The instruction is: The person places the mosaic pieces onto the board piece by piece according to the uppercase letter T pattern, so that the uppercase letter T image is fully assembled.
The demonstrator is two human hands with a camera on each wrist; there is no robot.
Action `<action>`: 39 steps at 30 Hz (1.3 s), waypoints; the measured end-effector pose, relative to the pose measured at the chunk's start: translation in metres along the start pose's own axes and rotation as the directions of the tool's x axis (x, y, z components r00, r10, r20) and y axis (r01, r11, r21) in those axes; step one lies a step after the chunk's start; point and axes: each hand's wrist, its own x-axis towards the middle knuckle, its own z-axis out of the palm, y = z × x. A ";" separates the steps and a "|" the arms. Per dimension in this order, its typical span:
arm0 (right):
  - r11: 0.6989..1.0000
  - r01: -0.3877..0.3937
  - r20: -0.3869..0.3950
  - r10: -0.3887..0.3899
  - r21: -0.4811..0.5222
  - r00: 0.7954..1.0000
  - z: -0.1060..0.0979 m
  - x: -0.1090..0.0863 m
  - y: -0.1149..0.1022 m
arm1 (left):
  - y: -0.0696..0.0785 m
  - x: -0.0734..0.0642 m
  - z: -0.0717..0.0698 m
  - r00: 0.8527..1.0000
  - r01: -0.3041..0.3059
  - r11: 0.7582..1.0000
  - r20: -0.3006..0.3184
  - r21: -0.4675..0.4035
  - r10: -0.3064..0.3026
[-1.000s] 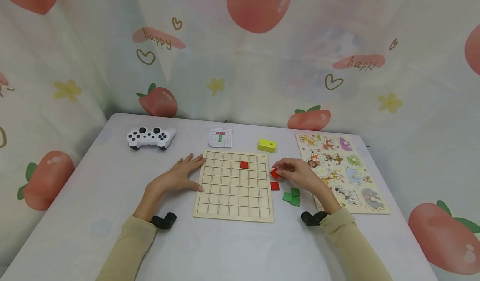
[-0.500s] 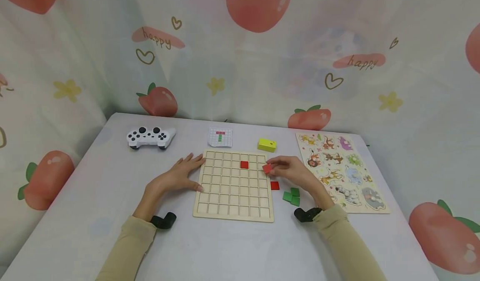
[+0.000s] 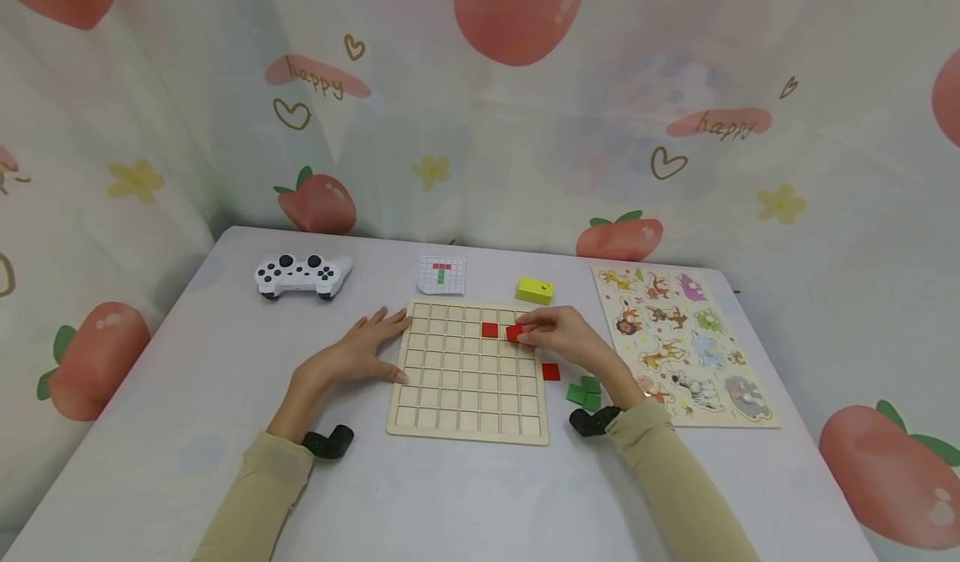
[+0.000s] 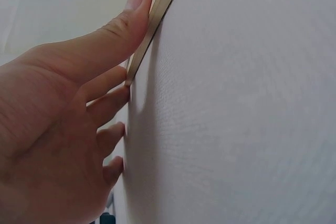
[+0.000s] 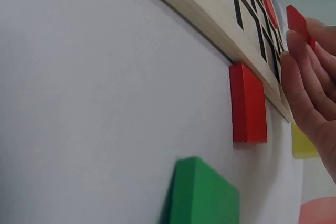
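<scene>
My right hand (image 3: 561,334) pinches a red square tile (image 3: 513,333) between thumb and fingers, above the upper right part of a wooden grid board (image 3: 459,399). In the right wrist view the held tile (image 5: 298,23) is tilted and raised off the board. One red tile (image 3: 490,330) sits in a cell just left of it. My left hand (image 3: 354,353) rests at the board's left edge, its thumb on the rim and its fingers spread. Another red tile (image 3: 551,372) lies on the table against the board's right side, with several green tiles (image 3: 585,393) nearby.
A small card with a coloured grid pattern (image 3: 441,275) lies behind the board, beside a yellow block (image 3: 534,290). To the left is a white game controller (image 3: 302,277). An animal puzzle board (image 3: 682,345) lies to the right, near my right forearm.
My right hand has carried the red tile leftward from beside the board to above its upper right cells. My left hand has stayed in place.
</scene>
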 end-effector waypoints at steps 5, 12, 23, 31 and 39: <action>0.999 0.020 -0.015 -0.021 -0.044 1.000 0.006 0.007 -0.009 | 0.000 0.000 0.000 1.000 -0.001 1.000 -0.006 0.000 0.001; 0.996 0.061 -0.018 -0.062 -0.067 0.998 0.016 0.018 -0.017 | -0.002 0.000 0.001 1.000 0.002 1.000 0.001 -0.014 -0.002; 0.985 0.082 -0.001 -0.083 -0.149 0.997 0.030 0.031 -0.030 | -0.001 0.000 0.001 1.000 0.006 1.000 -0.001 -0.008 -0.006; 0.977 0.076 0.020 -0.073 -0.200 0.997 0.038 0.037 -0.038 | -0.001 0.000 0.001 1.000 0.010 1.000 0.003 0.005 -0.010; 0.960 0.097 0.048 -0.088 -0.263 0.995 0.043 0.041 -0.044 | -0.002 0.000 0.000 1.000 0.003 1.000 -0.001 -0.006 -0.003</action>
